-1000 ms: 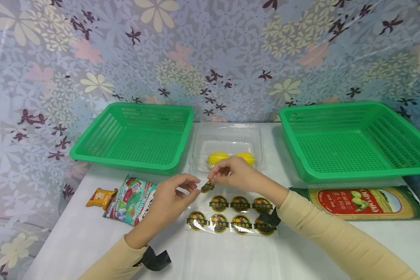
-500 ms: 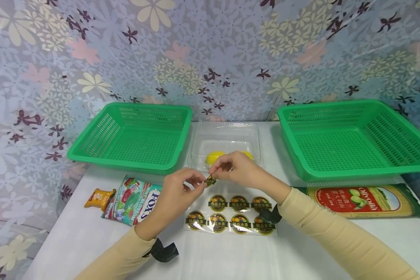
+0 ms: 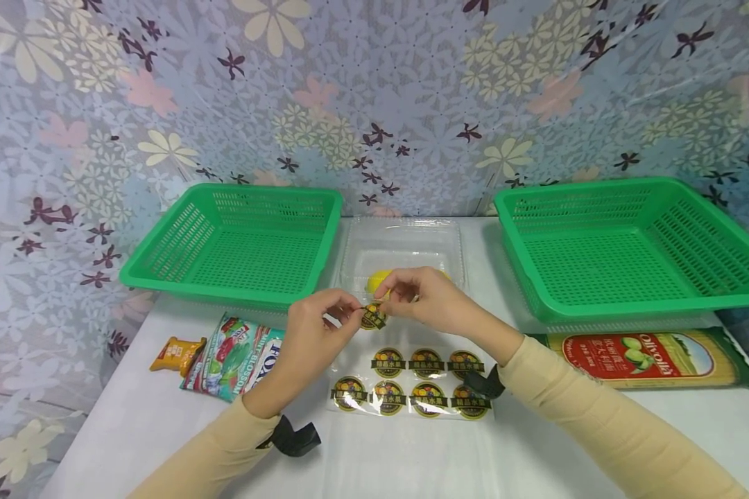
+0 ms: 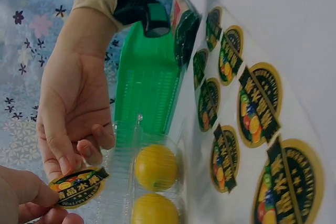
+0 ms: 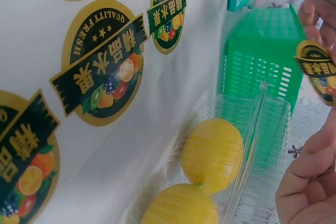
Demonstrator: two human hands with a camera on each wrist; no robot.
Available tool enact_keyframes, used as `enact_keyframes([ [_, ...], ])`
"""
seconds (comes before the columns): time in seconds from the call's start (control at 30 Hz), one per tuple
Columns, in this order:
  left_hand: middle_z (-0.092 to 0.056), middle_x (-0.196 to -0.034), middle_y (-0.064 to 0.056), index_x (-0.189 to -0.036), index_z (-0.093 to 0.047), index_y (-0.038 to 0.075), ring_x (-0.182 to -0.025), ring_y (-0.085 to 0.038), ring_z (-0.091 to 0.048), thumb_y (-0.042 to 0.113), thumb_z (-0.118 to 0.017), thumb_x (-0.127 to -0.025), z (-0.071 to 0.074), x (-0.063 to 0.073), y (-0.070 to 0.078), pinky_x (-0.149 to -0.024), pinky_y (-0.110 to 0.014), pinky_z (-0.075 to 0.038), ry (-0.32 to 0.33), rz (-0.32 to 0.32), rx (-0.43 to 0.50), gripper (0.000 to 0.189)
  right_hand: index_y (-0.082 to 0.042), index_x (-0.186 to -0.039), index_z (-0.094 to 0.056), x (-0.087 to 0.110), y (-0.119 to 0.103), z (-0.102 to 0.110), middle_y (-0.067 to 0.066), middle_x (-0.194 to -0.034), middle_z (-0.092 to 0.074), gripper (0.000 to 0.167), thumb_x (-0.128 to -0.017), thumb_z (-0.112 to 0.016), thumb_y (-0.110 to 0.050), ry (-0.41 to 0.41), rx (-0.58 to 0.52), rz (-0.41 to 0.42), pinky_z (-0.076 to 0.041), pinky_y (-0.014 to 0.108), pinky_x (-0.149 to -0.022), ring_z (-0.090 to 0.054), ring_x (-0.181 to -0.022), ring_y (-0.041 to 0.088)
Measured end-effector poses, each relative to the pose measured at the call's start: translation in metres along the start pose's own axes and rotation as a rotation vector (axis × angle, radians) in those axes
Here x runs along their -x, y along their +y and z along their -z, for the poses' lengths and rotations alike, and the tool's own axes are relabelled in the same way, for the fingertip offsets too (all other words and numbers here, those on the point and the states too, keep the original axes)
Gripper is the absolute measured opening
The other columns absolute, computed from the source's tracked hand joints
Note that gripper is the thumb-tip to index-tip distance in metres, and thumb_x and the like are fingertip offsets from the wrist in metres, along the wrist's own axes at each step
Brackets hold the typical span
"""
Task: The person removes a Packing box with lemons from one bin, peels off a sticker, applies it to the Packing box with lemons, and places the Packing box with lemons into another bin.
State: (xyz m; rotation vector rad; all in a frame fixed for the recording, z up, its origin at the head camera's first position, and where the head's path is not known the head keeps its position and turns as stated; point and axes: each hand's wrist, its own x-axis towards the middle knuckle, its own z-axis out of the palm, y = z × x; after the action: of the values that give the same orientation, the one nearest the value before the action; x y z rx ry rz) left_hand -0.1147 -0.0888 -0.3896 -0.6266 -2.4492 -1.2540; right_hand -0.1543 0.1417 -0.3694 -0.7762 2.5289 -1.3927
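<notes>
A round black-and-gold fruit sticker hangs in the air between both hands, just in front of the clear plastic box. My left hand pinches its left edge and my right hand pinches its right edge. In the left wrist view the sticker sits between the left fingertips and the right hand. The right wrist view shows the sticker at its right edge. Two yellow lemons lie in the box. Below the hands, the sticker sheet with several stickers lies flat on the white table.
A green basket stands at the back left and another green basket at the back right. A Fox's candy bag and a small orange packet lie at the left. A long Olivoila packet lies at the right.
The right hand has carried the peeled sticker up and away from the sheet toward the box. The left hand has closed in and now pinches its other edge.
</notes>
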Motion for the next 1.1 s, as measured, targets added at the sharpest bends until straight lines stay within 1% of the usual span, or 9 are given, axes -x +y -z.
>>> enact_keyframes([
  [0.07, -0.077, -0.082, -0.003, -0.09, -0.078, 0.01, -0.073, -0.014, -0.072, 0.003, -0.079, -0.09, 0.0, -0.004, 0.0, -0.058, -0.021, -0.061, 0.023, 0.018, 0.016, 0.007, -0.008, -0.107, -0.077, 0.001, 0.0, 0.0, 0.003, -0.084, -0.072, 0.013, -0.095, -0.077, -0.007, 0.022, -0.01, -0.013, -0.054, 0.025, -0.069, -0.064, -0.078, 0.015],
  [0.2, -0.079, -0.084, -0.004, -0.093, -0.079, 0.009, -0.075, -0.015, -0.073, 0.007, -0.08, -0.092, 0.001, -0.012, 0.002, -0.058, -0.021, -0.06, 0.05, 0.09, 0.077, 0.002, -0.009, -0.11, -0.074, 0.004, 0.002, 0.001, 0.003, -0.086, -0.07, 0.016, -0.095, -0.08, -0.011, 0.068, -0.041, -0.062, -0.055, 0.026, -0.071, -0.064, -0.08, 0.018],
  [0.37, -0.08, -0.086, -0.005, -0.096, -0.08, 0.007, -0.074, -0.015, -0.073, 0.01, -0.079, -0.094, -0.001, -0.02, 0.007, -0.058, -0.022, -0.062, 0.073, 0.133, 0.151, 0.003, -0.008, -0.108, -0.074, 0.008, 0.004, 0.002, 0.003, -0.089, -0.07, 0.014, -0.097, -0.079, -0.015, 0.113, -0.069, -0.087, -0.053, 0.026, -0.071, -0.064, -0.082, 0.019],
  [0.53, -0.079, -0.087, -0.01, -0.098, -0.078, 0.003, -0.071, -0.017, -0.073, 0.005, -0.077, -0.095, -0.007, -0.027, 0.01, -0.054, -0.028, -0.065, 0.08, 0.132, 0.244, 0.003, -0.008, -0.104, -0.075, 0.01, 0.011, 0.003, 0.005, -0.089, -0.071, 0.012, -0.101, -0.076, -0.019, 0.144, -0.073, -0.089, -0.051, 0.024, -0.067, -0.062, -0.08, 0.017],
  [0.7, -0.077, -0.086, -0.014, -0.098, -0.077, 0.001, -0.073, -0.026, -0.074, 0.002, -0.077, -0.095, -0.013, -0.033, 0.011, -0.056, -0.031, -0.067, 0.08, 0.152, 0.321, 0.003, -0.007, -0.105, -0.076, 0.013, 0.015, 0.009, 0.014, -0.094, -0.074, 0.015, -0.103, -0.074, -0.022, 0.181, -0.062, -0.102, -0.052, 0.024, -0.067, -0.063, -0.08, 0.018],
  [0.87, -0.076, -0.086, -0.017, -0.099, -0.075, -0.002, -0.075, -0.037, -0.075, 0.001, -0.076, -0.096, -0.018, -0.037, 0.011, -0.058, -0.031, -0.067, 0.081, 0.159, 0.359, 0.004, -0.005, -0.105, -0.077, 0.015, 0.016, 0.015, 0.014, -0.096, -0.075, 0.015, -0.103, -0.073, -0.02, 0.204, -0.048, -0.113, -0.053, 0.022, -0.067, -0.064, -0.081, 0.018],
  [0.9, -0.076, -0.086, -0.017, -0.099, -0.075, -0.002, -0.075, -0.038, -0.075, 0.001, -0.076, -0.096, -0.019, -0.038, 0.01, -0.058, -0.031, -0.067, 0.08, 0.154, 0.363, 0.004, -0.005, -0.105, -0.077, 0.016, 0.016, 0.017, 0.014, -0.096, -0.075, 0.015, -0.103, -0.073, -0.019, 0.208, -0.045, -0.117, -0.052, 0.021, -0.067, -0.064, -0.081, 0.017],
  [1.03, -0.076, -0.089, -0.02, -0.099, -0.075, -0.003, -0.076, -0.042, -0.074, -0.001, -0.075, -0.096, -0.022, -0.041, 0.011, -0.059, -0.031, -0.067, 0.078, 0.139, 0.385, 0.004, -0.004, -0.104, -0.077, 0.016, 0.014, 0.02, 0.02, -0.099, -0.075, 0.014, -0.102, -0.074, -0.018, 0.218, -0.048, -0.133, -0.052, 0.02, -0.065, -0.064, -0.081, 0.02],
  [1.1, -0.076, -0.09, -0.02, -0.1, -0.075, -0.003, -0.076, -0.042, -0.074, -0.001, -0.074, -0.096, -0.024, -0.043, 0.01, -0.059, -0.031, -0.068, 0.08, 0.14, 0.4, 0.005, -0.004, -0.104, -0.076, 0.015, 0.014, 0.021, 0.021, -0.099, -0.075, 0.014, -0.102, -0.074, -0.018, 0.221, -0.05, -0.139, -0.052, 0.02, -0.065, -0.064, -0.08, 0.02],
])
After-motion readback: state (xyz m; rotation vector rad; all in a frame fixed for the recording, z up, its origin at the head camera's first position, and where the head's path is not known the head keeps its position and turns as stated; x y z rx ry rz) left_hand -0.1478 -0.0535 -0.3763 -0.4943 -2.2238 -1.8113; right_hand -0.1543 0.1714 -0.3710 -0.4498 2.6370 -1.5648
